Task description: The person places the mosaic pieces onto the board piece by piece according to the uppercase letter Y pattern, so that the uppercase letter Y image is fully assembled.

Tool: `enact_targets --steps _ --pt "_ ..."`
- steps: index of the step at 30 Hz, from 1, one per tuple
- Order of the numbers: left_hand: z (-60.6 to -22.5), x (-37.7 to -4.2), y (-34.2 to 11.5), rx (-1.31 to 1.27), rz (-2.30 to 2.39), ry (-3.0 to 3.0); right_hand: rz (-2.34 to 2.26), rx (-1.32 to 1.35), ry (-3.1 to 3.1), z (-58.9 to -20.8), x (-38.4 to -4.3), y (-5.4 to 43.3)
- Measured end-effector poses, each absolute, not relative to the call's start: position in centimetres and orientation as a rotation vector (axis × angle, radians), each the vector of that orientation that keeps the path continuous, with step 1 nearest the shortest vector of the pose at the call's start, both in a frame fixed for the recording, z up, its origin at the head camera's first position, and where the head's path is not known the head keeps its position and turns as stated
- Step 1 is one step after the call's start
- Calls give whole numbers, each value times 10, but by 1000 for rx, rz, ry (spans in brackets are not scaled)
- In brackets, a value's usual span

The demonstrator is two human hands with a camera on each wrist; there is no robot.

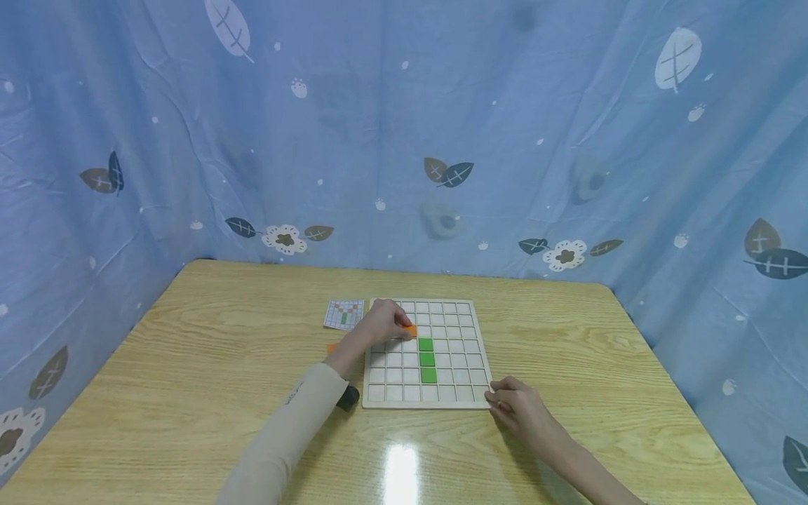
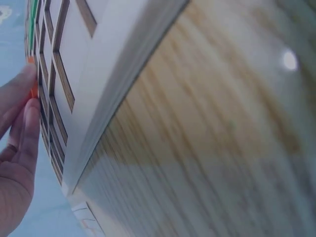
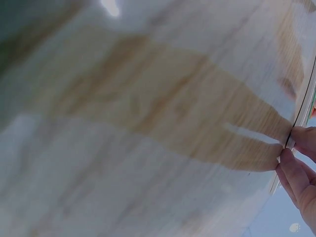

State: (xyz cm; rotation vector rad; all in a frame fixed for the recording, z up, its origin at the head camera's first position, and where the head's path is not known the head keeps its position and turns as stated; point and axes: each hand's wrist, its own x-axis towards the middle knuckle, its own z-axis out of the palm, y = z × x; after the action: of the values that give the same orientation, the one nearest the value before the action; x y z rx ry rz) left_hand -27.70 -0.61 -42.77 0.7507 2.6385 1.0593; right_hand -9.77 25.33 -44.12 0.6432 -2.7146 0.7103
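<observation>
A white grid board (image 1: 393, 394) lies on the table. Three green square tiles (image 1: 427, 359) fill a column of cells near its middle. My left hand (image 1: 384, 322) reaches over the board's left part and pinches an orange square tile (image 1: 411, 330) between thumb and fingers. That tile is right at the cell beyond the farthest green one; in the left wrist view the orange tile (image 2: 34, 91) shows between the fingertips, close over the grid. At the board's near right corner, my right hand (image 1: 516, 405) holds the edge between thumb and fingers.
A small pattern card (image 1: 344, 314) with a coloured grid lies left of the board. More orange (image 1: 331, 348) shows beside the left forearm, mostly hidden by it. A black object (image 1: 348, 398) sits at the left wrist. Blue patterned curtain (image 1: 379, 140) surrounds the wooden table (image 1: 240, 330).
</observation>
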Motion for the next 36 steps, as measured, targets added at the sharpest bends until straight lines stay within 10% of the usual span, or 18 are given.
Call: enact_targets --steps 36 --pt "-425 -275 -9 749 1065 2641 753 614 -2737 -438 -96 252"
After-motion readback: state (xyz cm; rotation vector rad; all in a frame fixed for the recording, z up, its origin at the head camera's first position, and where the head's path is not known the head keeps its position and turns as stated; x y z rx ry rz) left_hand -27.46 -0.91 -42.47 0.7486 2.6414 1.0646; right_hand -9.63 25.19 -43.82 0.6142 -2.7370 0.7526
